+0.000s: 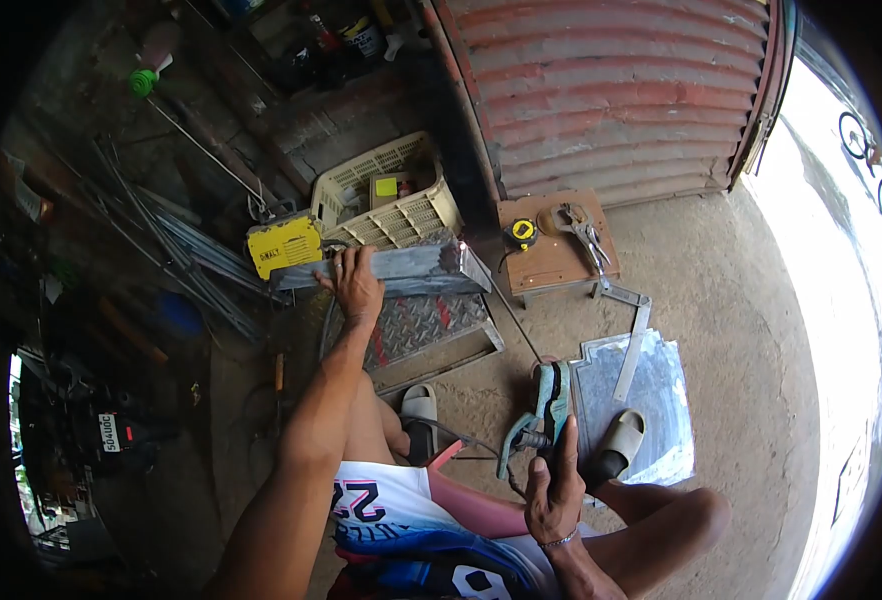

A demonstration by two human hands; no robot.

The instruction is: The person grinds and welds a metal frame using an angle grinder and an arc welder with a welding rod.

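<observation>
My left hand (353, 285) lies across a long grey metal bar (416, 272), its fingers hooked over the far edge and its thumb hidden. The bar rests above a low stand topped with checkered plate (411, 325), its right end bare and shiny. My right hand (556, 495) is raised near my lap, with the index finger and thumb stretched out and apart. Just beyond it is a teal and black corded tool (553, 395), partly covered by that hand. A red handle-like piece (446, 455) sits by my knee.
A yellow DeWalt machine (283, 248) stands at the bar's left end, before a cream crate (401, 215). A small wooden table (561, 262) holds a tape measure (523, 234) and locking pliers (591, 240). An angled metal rule (633, 350) overlaps sheet metal (661, 410) on the floor.
</observation>
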